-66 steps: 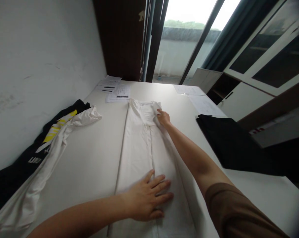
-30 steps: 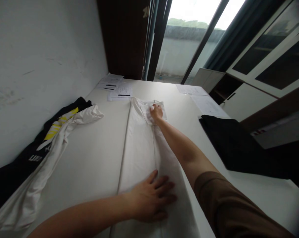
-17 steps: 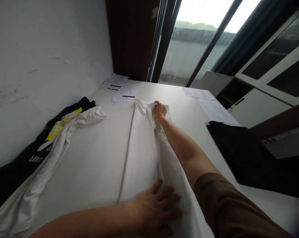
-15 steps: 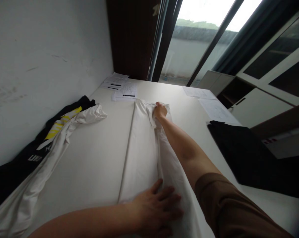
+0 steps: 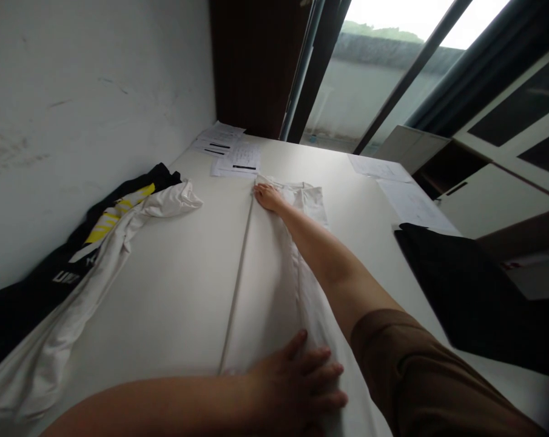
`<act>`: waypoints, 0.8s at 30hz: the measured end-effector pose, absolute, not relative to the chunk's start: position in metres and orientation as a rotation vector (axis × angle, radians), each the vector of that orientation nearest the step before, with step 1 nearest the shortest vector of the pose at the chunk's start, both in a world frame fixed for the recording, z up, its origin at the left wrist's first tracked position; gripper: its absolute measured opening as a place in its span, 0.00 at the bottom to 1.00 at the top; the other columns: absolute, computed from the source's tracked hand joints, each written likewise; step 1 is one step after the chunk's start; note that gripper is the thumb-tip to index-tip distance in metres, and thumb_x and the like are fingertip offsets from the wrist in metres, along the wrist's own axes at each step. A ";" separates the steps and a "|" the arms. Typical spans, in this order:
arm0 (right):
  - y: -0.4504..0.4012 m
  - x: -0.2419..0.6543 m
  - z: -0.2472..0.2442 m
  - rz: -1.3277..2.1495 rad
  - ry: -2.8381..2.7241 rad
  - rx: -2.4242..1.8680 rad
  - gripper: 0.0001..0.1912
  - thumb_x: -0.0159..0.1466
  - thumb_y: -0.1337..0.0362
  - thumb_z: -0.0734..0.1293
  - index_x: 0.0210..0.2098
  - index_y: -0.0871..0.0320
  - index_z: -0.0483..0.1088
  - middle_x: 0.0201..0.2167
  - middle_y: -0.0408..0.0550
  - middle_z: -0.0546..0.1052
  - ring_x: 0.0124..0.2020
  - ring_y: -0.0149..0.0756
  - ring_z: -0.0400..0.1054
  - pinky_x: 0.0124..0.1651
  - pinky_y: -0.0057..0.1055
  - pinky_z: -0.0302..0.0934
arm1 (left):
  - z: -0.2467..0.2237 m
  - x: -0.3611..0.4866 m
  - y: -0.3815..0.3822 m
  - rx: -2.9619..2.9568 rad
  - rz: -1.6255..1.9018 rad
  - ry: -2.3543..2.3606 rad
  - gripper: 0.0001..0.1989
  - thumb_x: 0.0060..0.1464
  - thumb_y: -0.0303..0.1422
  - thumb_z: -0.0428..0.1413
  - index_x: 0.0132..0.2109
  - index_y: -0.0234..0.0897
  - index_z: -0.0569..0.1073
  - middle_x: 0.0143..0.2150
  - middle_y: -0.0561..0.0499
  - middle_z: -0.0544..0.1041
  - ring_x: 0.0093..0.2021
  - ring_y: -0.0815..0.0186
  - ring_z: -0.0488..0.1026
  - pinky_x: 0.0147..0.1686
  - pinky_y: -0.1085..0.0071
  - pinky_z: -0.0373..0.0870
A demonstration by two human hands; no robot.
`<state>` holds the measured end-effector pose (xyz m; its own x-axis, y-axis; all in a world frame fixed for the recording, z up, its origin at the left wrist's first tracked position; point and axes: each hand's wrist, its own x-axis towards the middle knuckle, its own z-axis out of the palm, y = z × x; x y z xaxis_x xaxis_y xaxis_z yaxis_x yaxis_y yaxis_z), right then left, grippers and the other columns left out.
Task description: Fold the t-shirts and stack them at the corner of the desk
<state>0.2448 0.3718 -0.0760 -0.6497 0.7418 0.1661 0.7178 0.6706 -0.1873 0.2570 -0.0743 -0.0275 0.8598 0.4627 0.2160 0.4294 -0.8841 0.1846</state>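
Observation:
A long white garment [image 5: 265,273] lies folded lengthwise on the white table [image 5: 165,309], stretching from its far part toward me. My right hand [image 5: 267,197] rests on the far left corner of the cloth, its fingers laid over the edge. Nearer to me, my left hand [image 5: 296,382] presses on the garment's right half with fingers spread. The near end of the cloth is hidden by my left arm and the frame's bottom. Some creases show at the far end, right of my right hand.
Along the wall on the left lie a black garment with yellow print [image 5: 105,224] and a crumpled white cloth [image 5: 92,291]. Papers [image 5: 235,159] sit at the far left, more sheets [image 5: 395,188] at the far right. A folded black cloth [image 5: 465,285] lies on the right.
My right hand has moved left across the garment's far end to its left corner. The left hand stays on the cloth, fingers spread. The view has shifted slightly.

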 end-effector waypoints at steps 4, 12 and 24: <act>0.396 0.239 -0.087 0.180 -2.693 -1.187 0.27 0.75 0.54 0.53 0.69 0.54 0.62 0.72 0.53 0.60 0.73 0.52 0.50 0.71 0.58 0.47 | -0.038 0.262 -0.073 2.967 0.456 0.703 0.27 0.71 0.49 0.45 0.70 0.44 0.65 0.74 0.45 0.60 0.73 0.50 0.55 0.68 0.43 0.54; 0.399 0.235 -0.075 0.193 -2.691 -1.431 0.37 0.75 0.44 0.49 0.76 0.56 0.47 0.76 0.54 0.49 0.76 0.52 0.39 0.74 0.56 0.37 | -0.047 0.268 -0.070 2.975 0.473 0.684 0.23 0.72 0.45 0.44 0.67 0.49 0.67 0.73 0.50 0.62 0.73 0.51 0.55 0.69 0.44 0.53; 0.329 0.349 -0.074 0.065 -2.665 -1.323 0.33 0.76 0.47 0.47 0.73 0.55 0.57 0.75 0.51 0.54 0.75 0.47 0.44 0.73 0.47 0.42 | -0.011 0.263 -0.074 2.547 0.288 0.968 0.33 0.71 0.49 0.43 0.73 0.33 0.57 0.77 0.34 0.49 0.76 0.41 0.43 0.72 0.44 0.43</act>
